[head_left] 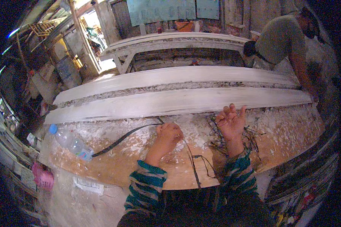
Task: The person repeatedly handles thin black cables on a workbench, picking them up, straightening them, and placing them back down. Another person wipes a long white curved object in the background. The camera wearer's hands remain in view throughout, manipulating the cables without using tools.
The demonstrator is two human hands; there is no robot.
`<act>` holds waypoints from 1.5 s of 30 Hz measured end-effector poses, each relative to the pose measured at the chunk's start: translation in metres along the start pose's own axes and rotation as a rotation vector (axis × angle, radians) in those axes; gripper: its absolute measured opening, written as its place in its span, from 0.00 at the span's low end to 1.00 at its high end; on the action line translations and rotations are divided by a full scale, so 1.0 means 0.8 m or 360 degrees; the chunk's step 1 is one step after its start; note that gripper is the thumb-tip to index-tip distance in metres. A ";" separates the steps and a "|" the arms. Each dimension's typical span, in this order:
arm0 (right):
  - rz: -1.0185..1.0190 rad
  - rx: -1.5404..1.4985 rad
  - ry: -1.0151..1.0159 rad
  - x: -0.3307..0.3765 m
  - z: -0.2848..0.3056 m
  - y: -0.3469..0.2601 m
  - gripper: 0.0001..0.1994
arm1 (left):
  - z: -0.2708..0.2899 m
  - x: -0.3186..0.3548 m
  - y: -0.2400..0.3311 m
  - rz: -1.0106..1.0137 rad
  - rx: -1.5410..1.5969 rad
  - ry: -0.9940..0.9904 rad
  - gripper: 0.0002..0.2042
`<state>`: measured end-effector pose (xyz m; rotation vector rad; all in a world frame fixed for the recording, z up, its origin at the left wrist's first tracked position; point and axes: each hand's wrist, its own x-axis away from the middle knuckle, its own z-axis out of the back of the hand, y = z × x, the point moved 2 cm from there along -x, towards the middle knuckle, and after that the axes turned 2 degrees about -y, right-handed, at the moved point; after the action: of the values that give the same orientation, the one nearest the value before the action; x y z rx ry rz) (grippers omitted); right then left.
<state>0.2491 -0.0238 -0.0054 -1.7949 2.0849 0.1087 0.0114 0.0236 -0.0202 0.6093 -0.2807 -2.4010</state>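
Wide view, looking down at a paint-spattered wooden desk. In the L hand, a thin dark strip appears to be pinched btwn closed fingers; its tail is hung toward the near edge. By the R hand, palm up w/ fingers loosely curled and apart, nothing can be seen held. A tangle of dark strands is spread under and beside that hand. Progress, as judged: one strip is singled out, clear of the tangle; the rest is left unsorted, and a small loop is seen beside the strip. No finished piece can be made out. A broader black strap is laid btwn the L hand and a clear plastic bottle w/ blue cap. Farther back, two long planks are seen coated white, apparently w/o bare patches. At far R, a co-worker is bent toward the plank ends.
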 end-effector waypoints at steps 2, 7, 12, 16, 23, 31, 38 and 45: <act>-0.0126 0.0402 0.0084 -0.002 0.003 0.009 0.23 | 0.014 -0.001 0.008 -0.0093 -0.0003 0.0445 0.05; -0.0459 0.1922 0.0153 0.011 -0.013 0.085 0.24 | 0.035 -0.004 0.013 -0.0047 -0.0049 0.0840 0.03; -0.1193 0.1617 0.0049 0.040 -0.056 0.102 0.20 | 0.049 0.002 0.008 0.0119 0.0058 0.1174 0.03; -0.0886 0.1838 0.0250 0.029 -0.068 0.079 0.16 | 0.061 0.009 0.000 0.0212 0.0252 0.1465 0.03; -0.0325 0.1118 -0.0020 0.038 -0.065 0.053 0.13 | 0.062 0.020 0.009 0.0129 0.0245 0.1569 0.06; -0.0534 0.0845 -0.0534 0.061 -0.057 0.057 0.11 | 0.058 0.019 0.019 0.0012 0.0079 0.1576 0.06; -0.0805 0.0913 -0.0756 0.069 -0.071 0.057 0.12 | 0.068 0.026 0.011 0.0007 -0.0032 0.1741 0.06; -0.0966 0.1017 -0.1139 0.053 -0.064 0.053 0.12 | 0.072 0.030 0.010 0.0039 -0.0017 0.1810 0.06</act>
<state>0.1912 -0.0715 0.0199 -1.5674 0.8949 -0.0710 -0.0291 0.0047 0.0245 1.7819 0.2179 -1.6706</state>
